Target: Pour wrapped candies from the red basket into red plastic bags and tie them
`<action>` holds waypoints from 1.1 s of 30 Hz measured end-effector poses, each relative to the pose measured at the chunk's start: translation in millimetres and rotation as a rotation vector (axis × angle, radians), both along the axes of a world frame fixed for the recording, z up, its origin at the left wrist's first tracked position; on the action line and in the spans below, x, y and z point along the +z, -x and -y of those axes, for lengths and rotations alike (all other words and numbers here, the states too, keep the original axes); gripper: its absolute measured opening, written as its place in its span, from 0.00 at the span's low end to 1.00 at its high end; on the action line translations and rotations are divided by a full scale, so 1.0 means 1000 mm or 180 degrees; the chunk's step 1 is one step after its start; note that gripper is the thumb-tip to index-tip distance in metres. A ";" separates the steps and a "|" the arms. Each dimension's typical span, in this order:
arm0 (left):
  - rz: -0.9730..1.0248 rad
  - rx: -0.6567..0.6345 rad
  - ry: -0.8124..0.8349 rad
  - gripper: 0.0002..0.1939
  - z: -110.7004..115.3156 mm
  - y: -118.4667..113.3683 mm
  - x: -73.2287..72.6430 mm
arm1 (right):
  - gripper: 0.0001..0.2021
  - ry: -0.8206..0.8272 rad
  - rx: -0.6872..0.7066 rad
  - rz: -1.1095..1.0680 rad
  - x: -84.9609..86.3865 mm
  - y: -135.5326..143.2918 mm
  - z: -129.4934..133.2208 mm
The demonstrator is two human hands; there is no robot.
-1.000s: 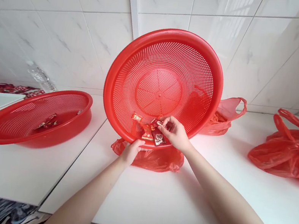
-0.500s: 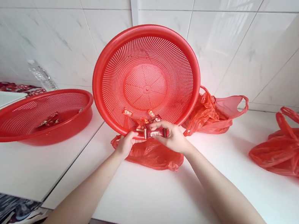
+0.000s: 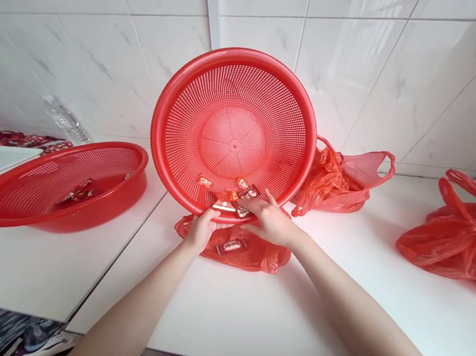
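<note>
A red perforated basket point(image 3: 235, 141) is tilted up, its opening facing me, with several wrapped pieces point(image 3: 205, 181) at its lower rim. My left hand point(image 3: 202, 230) grips that rim from below. My right hand point(image 3: 274, 221) has its fingers apart over the pieces at the lower right, touching or nearly touching a dark red wrapped piece point(image 3: 248, 193). Just beneath the basket lies a red plastic bag point(image 3: 256, 256) on the white table. One wrapped piece point(image 3: 231, 246) rests on or in this bag, below my right hand.
Another red basket point(image 3: 113, 205) with wrapped pieces leans at the left, beside a white tray point(image 3: 16, 155) and a clear plastic bottle point(image 3: 66, 118). Red bags stand behind at the right point(image 3: 350, 192) and far right point(image 3: 461, 242). A tiled wall point(image 3: 346, 56) rises behind.
The dark red piece that my right hand held has dropped onto the bag, and its fingers have opened and moved back over the pieces. The tilted basket has shifted slightly down.
</note>
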State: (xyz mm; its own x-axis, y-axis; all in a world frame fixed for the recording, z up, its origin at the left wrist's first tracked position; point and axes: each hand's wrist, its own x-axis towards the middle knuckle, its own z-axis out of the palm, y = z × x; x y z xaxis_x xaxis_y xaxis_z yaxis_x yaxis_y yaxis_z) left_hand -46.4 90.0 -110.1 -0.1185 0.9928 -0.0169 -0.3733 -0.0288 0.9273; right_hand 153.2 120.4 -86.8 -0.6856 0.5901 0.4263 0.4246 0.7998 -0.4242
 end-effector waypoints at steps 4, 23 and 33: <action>-0.0070 0.0136 -0.0058 0.11 0.001 0.002 0.001 | 0.20 0.0273 -0.0028 -0.0423 0.009 -0.004 -0.001; -0.0007 -0.0132 0.0026 0.11 0.010 -0.007 0.004 | 0.30 0.0265 -0.0015 -0.0357 0.003 0.004 0.003; -0.0027 -0.0181 0.0102 0.09 0.012 -0.009 0.005 | 0.32 0.1406 -0.0229 -0.1529 0.003 0.006 0.002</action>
